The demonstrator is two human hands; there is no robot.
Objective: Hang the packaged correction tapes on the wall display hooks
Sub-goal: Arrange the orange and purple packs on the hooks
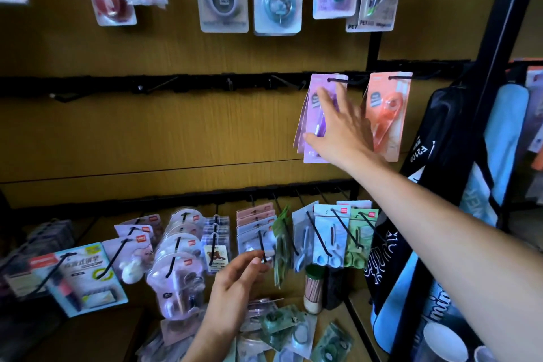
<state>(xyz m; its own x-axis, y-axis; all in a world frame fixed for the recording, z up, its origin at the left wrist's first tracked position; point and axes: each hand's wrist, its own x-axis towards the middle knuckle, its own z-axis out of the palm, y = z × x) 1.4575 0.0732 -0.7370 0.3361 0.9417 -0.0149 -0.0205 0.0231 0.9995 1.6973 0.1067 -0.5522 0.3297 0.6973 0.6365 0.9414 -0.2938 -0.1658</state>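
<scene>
My right hand [338, 129] is spread flat, fingers splayed wide, pressed against the purple correction tape packs [316, 117] hanging on one hook of the middle black rail [182, 82]; I close on nothing, only rest on the front card. At least two purple cards overlap there, maybe three, the edges too close to count surely. Just to the right of them on the same rail hangs one orange correction tape pack [386, 114], on its own hook. To the left along that rail I count about four bare hooks. Above the rail, six or seven packs hang in a blurred row. Well below the rail, my left hand [235, 282] is loosely curled, thumb and fingertips nearly meeting at the tip of a lower hook [262, 247] loaded with pale blue cards; whether I pinch anything I cannot tell. Beneath that hand, loose green and clear packs [282, 323] lie in a heap, too jumbled to count.
</scene>
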